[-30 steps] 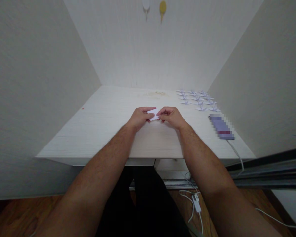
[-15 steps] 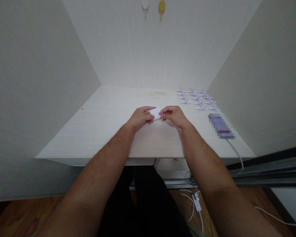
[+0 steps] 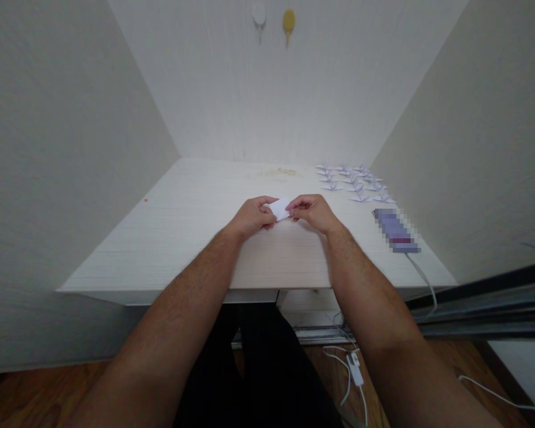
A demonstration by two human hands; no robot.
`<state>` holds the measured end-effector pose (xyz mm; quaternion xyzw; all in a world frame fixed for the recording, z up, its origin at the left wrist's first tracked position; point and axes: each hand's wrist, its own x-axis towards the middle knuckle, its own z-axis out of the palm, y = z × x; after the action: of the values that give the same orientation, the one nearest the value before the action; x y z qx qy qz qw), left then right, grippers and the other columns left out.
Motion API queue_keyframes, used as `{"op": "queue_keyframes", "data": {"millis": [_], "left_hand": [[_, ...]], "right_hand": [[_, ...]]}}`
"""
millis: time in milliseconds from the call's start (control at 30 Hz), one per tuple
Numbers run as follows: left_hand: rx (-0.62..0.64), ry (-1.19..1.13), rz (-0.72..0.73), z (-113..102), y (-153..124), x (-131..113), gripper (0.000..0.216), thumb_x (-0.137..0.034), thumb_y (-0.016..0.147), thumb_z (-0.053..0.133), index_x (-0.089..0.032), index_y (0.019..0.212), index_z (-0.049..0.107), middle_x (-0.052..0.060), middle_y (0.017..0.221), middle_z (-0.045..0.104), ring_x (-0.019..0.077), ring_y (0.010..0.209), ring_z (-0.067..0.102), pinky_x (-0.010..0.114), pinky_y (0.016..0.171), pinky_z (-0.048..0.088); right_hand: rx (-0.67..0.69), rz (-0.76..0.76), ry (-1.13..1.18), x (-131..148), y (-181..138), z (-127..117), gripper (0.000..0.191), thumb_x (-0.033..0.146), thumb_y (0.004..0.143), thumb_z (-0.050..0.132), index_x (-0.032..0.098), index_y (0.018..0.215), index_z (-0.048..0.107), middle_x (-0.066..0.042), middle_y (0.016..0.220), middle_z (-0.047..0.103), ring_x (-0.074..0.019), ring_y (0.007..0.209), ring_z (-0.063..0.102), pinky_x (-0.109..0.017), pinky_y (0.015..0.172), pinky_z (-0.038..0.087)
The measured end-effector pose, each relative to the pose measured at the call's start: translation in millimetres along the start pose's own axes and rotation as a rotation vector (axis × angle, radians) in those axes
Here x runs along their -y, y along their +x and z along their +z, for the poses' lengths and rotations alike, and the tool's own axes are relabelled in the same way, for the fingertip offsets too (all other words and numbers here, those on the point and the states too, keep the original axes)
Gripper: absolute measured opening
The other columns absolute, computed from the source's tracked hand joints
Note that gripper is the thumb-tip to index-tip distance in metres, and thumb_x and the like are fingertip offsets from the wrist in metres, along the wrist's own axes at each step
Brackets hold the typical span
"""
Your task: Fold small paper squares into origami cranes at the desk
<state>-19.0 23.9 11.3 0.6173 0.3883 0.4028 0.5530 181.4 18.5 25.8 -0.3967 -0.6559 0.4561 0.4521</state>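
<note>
A small folded piece of white paper (image 3: 280, 208) is held between my two hands, just above the middle of the desk. My left hand (image 3: 256, 215) pinches its left side, with the thumb along the near edge and the index finger along the far edge. My right hand (image 3: 310, 211) grips the right corner between thumb and fingertips. Fingers of both hands hide parts of the paper, so its exact fold cannot be made out. Beyond my right hand stand several folded white paper cranes (image 3: 354, 181), grouped in rows.
The white desk (image 3: 160, 249) has walls at its back and both sides. A phone (image 3: 396, 230), pixelated, lies at the right with a white cable (image 3: 421, 273) running over the edge. Two hooks, a white one (image 3: 259, 15) and a yellow one (image 3: 288, 21), hang on the back wall. A power strip (image 3: 355, 368) lies below.
The view has tilted slightly, so everything sits a little lower. Both hands keep their grip on the paper, with only small finger shifts at its right corner.
</note>
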Motion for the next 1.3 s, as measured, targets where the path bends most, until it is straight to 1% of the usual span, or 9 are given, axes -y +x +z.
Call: {"op": "queue_keyframes", "data": {"millis": [267,500,667,767,967,1200,1300], "left_hand": [[0.015,0.082,0.000,-0.8,0.2,-1.1,0.056,-0.012,0.059,0.071,-0.010,0.114,0.060,-0.004,0.055,0.058,0.0081,0.045,0.050,0.021,0.047,0.033],[0.004,0.132,-0.035,1.2,-1.0,-5.3,0.051,-0.010,0.059,0.069,-0.010,0.109,0.061,-0.005,0.054,0.058,0.0074,0.043,0.048,0.020,0.045,0.031],[0.001,0.191,-0.025,1.2,-0.7,-3.6,0.050,-0.010,0.058,0.068,-0.012,0.107,0.061,-0.005,0.055,0.058,0.0081,0.044,0.049,0.020,0.044,0.032],[0.003,0.222,-0.007,0.8,-0.2,-1.7,0.049,-0.010,0.058,0.067,-0.013,0.106,0.060,-0.005,0.056,0.058,0.0073,0.043,0.047,0.019,0.043,0.029],[-0.007,0.242,-0.010,2.6,-1.0,-2.9,0.044,-0.009,0.059,0.065,-0.014,0.102,0.060,-0.006,0.058,0.057,0.0061,0.042,0.045,0.019,0.042,0.027],[0.005,0.239,-0.007,4.6,-2.6,-5.7,0.040,-0.008,0.059,0.064,-0.015,0.098,0.060,-0.006,0.060,0.057,0.0059,0.045,0.047,0.018,0.043,0.028],[0.001,0.222,-0.005,5.7,-2.7,-6.3,0.037,-0.007,0.059,0.063,-0.014,0.095,0.060,-0.005,0.060,0.057,0.0060,0.046,0.047,0.018,0.044,0.029]], "right_hand": [[0.003,0.006,-0.015,-4.6,2.8,-0.7,0.020,0.027,0.058,0.077,0.015,0.073,0.071,-0.001,0.059,0.066,-0.0117,0.052,0.057,-0.025,0.052,0.047],[0.019,0.013,-0.021,-4.2,1.8,-1.0,0.019,0.025,0.059,0.076,0.015,0.074,0.071,-0.001,0.059,0.065,-0.0118,0.052,0.057,-0.024,0.052,0.046],[0.036,0.015,-0.012,-5.8,2.7,-0.7,0.017,0.025,0.059,0.075,0.016,0.072,0.068,0.000,0.058,0.064,-0.0120,0.053,0.058,-0.024,0.052,0.048],[0.038,0.027,-0.024,-5.1,2.7,-0.1,0.016,0.024,0.060,0.074,0.015,0.071,0.067,0.000,0.057,0.064,-0.0118,0.052,0.058,-0.024,0.051,0.048],[-0.006,0.064,-0.060,-3.8,3.0,2.4,0.017,0.026,0.060,0.074,0.014,0.070,0.067,-0.002,0.061,0.066,-0.0122,0.052,0.059,-0.024,0.051,0.047],[-0.092,0.053,-0.112,-8.0,4.3,6.8,0.014,0.025,0.062,0.071,0.015,0.069,0.065,0.000,0.055,0.063,-0.0111,0.050,0.057,-0.021,0.047,0.042],[-0.118,0.046,-0.123,-7.3,4.4,9.2,0.013,0.025,0.061,0.070,0.016,0.068,0.064,0.001,0.054,0.062,-0.0110,0.049,0.056,-0.021,0.047,0.041]]}}
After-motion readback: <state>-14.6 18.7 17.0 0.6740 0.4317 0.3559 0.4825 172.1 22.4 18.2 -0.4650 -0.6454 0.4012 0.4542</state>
